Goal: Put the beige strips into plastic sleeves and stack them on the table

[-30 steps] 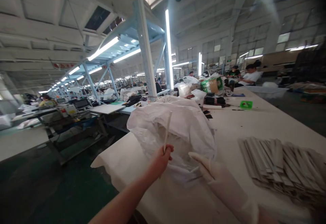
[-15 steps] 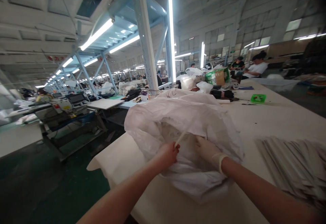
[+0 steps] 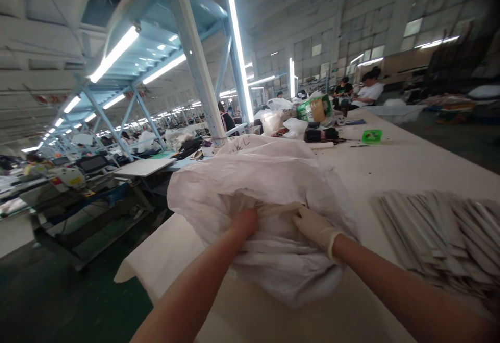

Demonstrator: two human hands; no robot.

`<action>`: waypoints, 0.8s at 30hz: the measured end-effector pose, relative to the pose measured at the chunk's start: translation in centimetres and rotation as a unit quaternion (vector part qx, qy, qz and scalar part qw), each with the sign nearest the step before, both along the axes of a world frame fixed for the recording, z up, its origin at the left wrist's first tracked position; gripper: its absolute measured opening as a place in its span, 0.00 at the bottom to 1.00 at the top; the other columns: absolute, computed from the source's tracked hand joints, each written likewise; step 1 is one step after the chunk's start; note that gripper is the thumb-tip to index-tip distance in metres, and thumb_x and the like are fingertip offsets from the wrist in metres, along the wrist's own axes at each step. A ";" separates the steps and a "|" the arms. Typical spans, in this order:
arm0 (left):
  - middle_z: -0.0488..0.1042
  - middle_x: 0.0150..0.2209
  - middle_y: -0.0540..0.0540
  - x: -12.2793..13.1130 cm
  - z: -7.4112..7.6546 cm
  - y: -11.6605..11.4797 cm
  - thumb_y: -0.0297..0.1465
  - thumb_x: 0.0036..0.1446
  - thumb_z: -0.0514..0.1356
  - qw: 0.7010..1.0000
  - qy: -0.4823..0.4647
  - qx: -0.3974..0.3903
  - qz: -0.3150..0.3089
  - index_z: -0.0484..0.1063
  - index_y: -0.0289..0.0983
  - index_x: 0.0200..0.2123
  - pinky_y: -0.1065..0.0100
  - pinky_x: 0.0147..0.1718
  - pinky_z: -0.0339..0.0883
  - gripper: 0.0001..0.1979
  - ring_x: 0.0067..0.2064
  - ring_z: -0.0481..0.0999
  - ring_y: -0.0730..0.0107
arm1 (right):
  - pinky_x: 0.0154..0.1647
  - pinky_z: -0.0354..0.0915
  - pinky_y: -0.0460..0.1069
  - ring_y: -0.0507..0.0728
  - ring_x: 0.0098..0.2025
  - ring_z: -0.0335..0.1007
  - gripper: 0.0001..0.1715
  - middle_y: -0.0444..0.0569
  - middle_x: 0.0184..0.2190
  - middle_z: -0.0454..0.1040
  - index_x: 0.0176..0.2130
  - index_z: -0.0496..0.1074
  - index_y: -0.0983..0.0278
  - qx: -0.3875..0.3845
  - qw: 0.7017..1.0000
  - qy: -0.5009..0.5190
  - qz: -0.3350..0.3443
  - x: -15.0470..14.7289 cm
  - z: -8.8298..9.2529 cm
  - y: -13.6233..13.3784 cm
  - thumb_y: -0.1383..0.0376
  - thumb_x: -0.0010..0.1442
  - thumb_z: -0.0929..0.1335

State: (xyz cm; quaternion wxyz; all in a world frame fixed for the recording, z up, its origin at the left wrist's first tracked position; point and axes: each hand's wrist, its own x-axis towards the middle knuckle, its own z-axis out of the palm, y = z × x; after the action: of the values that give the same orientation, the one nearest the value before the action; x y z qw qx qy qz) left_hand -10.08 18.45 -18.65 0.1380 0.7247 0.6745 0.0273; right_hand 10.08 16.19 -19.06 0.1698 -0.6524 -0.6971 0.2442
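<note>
A big crumpled white plastic sack (image 3: 269, 187) lies on the white table (image 3: 410, 166) in front of me. My left hand (image 3: 245, 223), bare, is closed at the sack's mouth on one end of a thin pale strip (image 3: 279, 208) that lies crosswise. At the strip's other end is my right hand (image 3: 314, 227), in a thin white glove, its fingers curled into the opening. Both hands reach partly inside the sack, and the fingertips are hidden by its folds.
A spread of several grey-white flat strips (image 3: 441, 233) covers the table to my right. Farther along stand a green tray (image 3: 371, 135), bags and a box (image 3: 314, 109). People sit at the far end (image 3: 365, 93). Left of the table are a floor gap and sewing stations (image 3: 78, 176).
My left hand lowered the upright strip from above the sack into its mouth. My right hand came in from the sack's front to the opening. The view shifted left.
</note>
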 end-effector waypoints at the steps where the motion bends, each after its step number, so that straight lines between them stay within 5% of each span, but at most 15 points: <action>1: 0.72 0.46 0.42 -0.2 0.6 -0.4 0.35 0.59 0.57 1.000 -0.010 0.009 -0.002 0.70 0.34 0.45 0.56 0.45 0.67 0.13 0.45 0.72 0.63 | 0.43 0.63 0.53 0.64 0.44 0.73 0.21 0.64 0.43 0.75 0.48 0.68 0.72 -0.001 1.000 0.009 0.004 0.1 0.2 -0.3 0.67 0.58 0.58; 5: 0.74 0.29 0.45 -0.8 4.6 -2.3 0.31 0.52 0.60 0.998 -0.057 0.037 -0.017 0.73 0.34 0.30 0.65 0.37 0.63 0.05 0.37 0.74 0.61 | 0.48 0.61 0.55 0.66 0.47 0.71 0.23 0.64 0.46 0.74 0.50 0.69 0.72 0.017 0.996 0.077 0.047 -0.1 1.4 -2.3 0.67 0.57 0.60; 10: 0.62 0.14 0.53 -0.9 9.7 -5.7 0.31 0.48 0.60 0.990 -0.136 0.023 0.013 0.65 0.37 0.17 0.71 0.21 0.53 0.11 0.20 0.65 0.73 | 0.49 0.62 0.53 0.62 0.46 0.71 0.21 0.55 0.45 0.76 0.46 0.74 0.67 0.065 0.974 0.189 0.109 0.3 3.3 -6.3 0.65 0.57 0.61; 14: 0.56 0.11 0.57 -0.3 12.7 -8.7 0.36 0.48 0.59 0.974 -0.220 0.001 0.056 0.60 0.38 0.18 0.74 0.15 0.46 0.14 0.14 0.54 0.79 | 0.45 0.65 0.53 0.60 0.42 0.72 0.18 0.51 0.39 0.78 0.42 0.76 0.64 0.062 0.961 0.248 0.104 2.1 4.2 -8.7 0.64 0.54 0.62; 19: 0.57 0.13 0.59 1.3 15.3 -12.0 0.39 0.43 0.63 0.946 -0.317 -0.017 0.072 0.61 0.37 0.21 0.77 0.14 0.46 0.15 0.15 0.54 0.83 | 0.28 0.66 0.48 0.54 0.26 0.70 0.19 0.48 0.28 0.78 0.42 0.75 0.65 0.020 0.942 0.327 0.081 4.2 4.2 -10.7 0.65 0.56 0.60; 24: 0.60 0.15 0.59 3.1 17.4 -15.2 0.39 0.38 0.67 0.929 -0.360 -0.065 0.059 0.64 0.36 0.27 0.78 0.14 0.52 0.18 0.15 0.56 0.84 | 0.30 0.67 0.49 0.55 0.26 0.70 0.18 0.51 0.28 0.78 0.41 0.74 0.70 0.039 0.922 0.378 0.073 6.0 5.2 -13.3 0.65 0.55 0.61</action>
State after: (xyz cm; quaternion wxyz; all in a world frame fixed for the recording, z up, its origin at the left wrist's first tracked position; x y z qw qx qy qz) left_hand -6.98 3.21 -1.29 0.4165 0.6143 0.6214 0.2509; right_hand 16.10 2.90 -13.84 0.4277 -0.4520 -0.6360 0.4564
